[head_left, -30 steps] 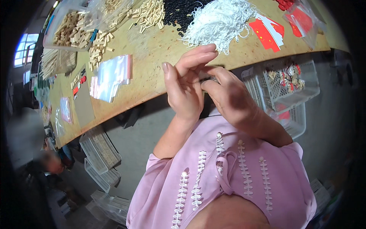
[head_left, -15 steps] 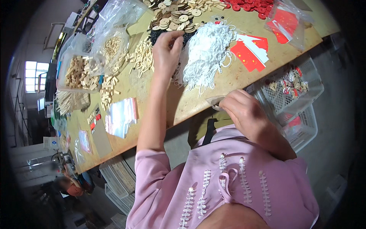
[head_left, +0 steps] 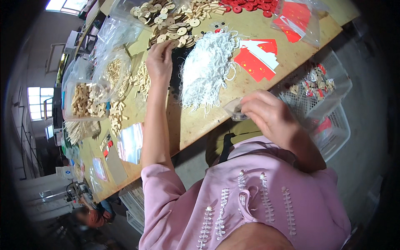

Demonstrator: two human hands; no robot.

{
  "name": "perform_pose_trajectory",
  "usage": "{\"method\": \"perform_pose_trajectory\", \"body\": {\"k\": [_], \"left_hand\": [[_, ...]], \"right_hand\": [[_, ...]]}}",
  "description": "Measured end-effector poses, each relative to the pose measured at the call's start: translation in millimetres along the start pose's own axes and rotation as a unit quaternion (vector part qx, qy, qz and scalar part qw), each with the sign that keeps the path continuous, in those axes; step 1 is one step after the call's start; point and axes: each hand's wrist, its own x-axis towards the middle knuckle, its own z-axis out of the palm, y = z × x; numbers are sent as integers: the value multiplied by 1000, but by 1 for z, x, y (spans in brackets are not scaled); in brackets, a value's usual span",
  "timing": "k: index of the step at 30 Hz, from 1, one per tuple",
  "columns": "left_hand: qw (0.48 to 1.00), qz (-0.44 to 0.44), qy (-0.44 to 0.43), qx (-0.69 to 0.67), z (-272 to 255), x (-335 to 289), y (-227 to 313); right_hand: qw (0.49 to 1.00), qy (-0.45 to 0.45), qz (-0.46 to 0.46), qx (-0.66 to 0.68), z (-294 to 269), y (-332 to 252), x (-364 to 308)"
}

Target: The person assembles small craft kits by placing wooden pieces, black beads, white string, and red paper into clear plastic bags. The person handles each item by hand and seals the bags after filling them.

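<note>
Standing here watching this sorting table, the left hand (head_left: 160, 62) is reaching out to the heap of wooden discs (head_left: 182, 31), fingers bunched and pointing into the near edge of it. There's a disc right at the fingertips, but I honestly can't tell if it's pinched or just touched.

Right hand (head_left: 268, 114) hangs back near the body, thumb and fingers pinching a small clear bag (head_left: 230, 109) by the table's edge. Looks like something's inside, too unclear to say what.

My read: this is the picking step, one hand minding the bag while the other fetches a part. What the move calls for, I reckon, is a clean fingertip pinch on a disc without dragging its neighbours, then a lift over the white cords (head_left: 204, 71), which sit between the two hands, with the bag's mouth held open.

Black pieces (head_left: 177, 56) lie just under the left hand, so a sloppy grab could scatter them. Wooden pegs (head_left: 143, 79) are just left of that wrist, red discs (head_left: 250, 6) off beyond it to the right. Paper flags (head_left: 256, 66) lie just past the right hand, and a plastic basket (head_left: 339, 93) stands to its right.
</note>
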Motion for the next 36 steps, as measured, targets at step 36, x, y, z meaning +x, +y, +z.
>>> {"method": "perform_pose_trajectory", "body": {"k": [36], "left_hand": [[941,12,-306,-147,112,139,31]], "right_hand": [[996,-1,51,75,-47,30,5]]}}
